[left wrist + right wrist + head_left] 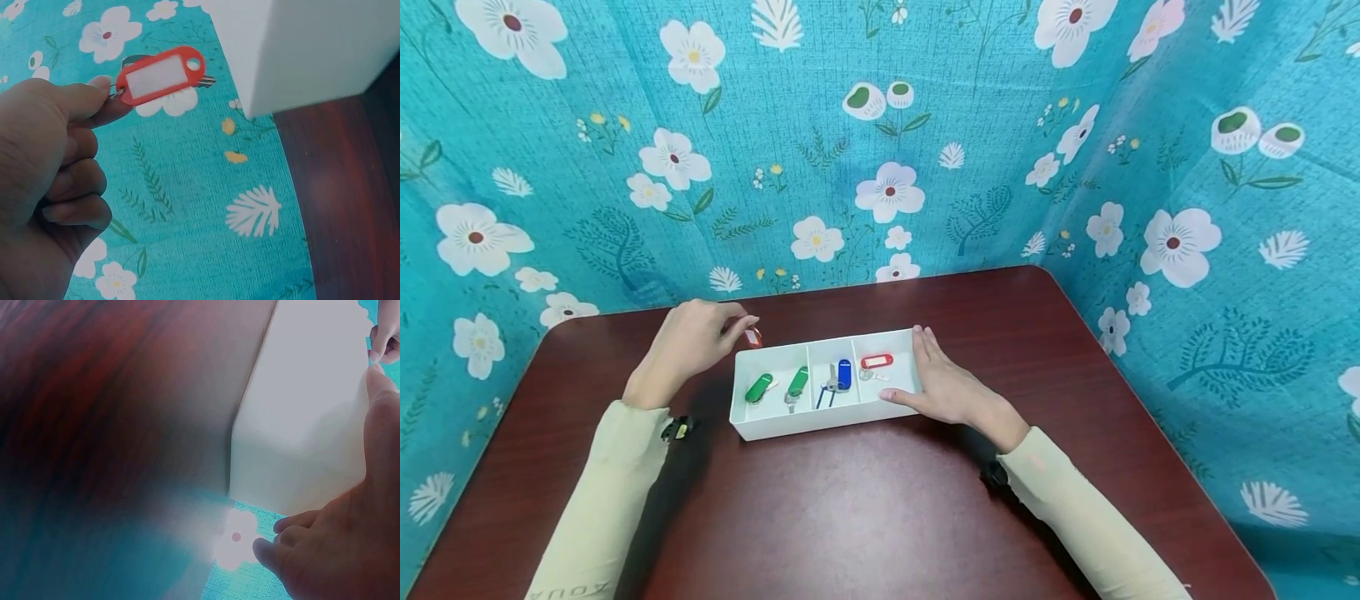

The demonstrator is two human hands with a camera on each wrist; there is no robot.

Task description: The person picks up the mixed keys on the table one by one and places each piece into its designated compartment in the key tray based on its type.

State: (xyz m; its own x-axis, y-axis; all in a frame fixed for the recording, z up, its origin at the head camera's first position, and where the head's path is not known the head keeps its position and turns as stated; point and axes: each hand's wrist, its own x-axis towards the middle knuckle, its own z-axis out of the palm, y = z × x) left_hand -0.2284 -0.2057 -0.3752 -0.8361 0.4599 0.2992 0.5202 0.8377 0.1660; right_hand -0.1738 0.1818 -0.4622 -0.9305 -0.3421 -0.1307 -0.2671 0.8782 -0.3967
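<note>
My left hand (692, 337) is raised just off the left end of a white divided tray (812, 423). Between thumb and forefinger it pinches the ring of a red key tag (155, 76); a key's toothed tip pokes out behind the tag. At the tray's other end, my right hand (955, 393) rests with straight fingers along the short side and its thumb over the front rim. Inside the tray, green key tags (759, 388) lie in the left compartment, a blue key tag (844, 375) with keys in the middle, and another red key tag (877, 361) with a key at right.
The tray stands on a dark red-brown table (850, 517) with rounded corners. A turquoise flowered cloth (820, 167) hangs behind the table and along its right side.
</note>
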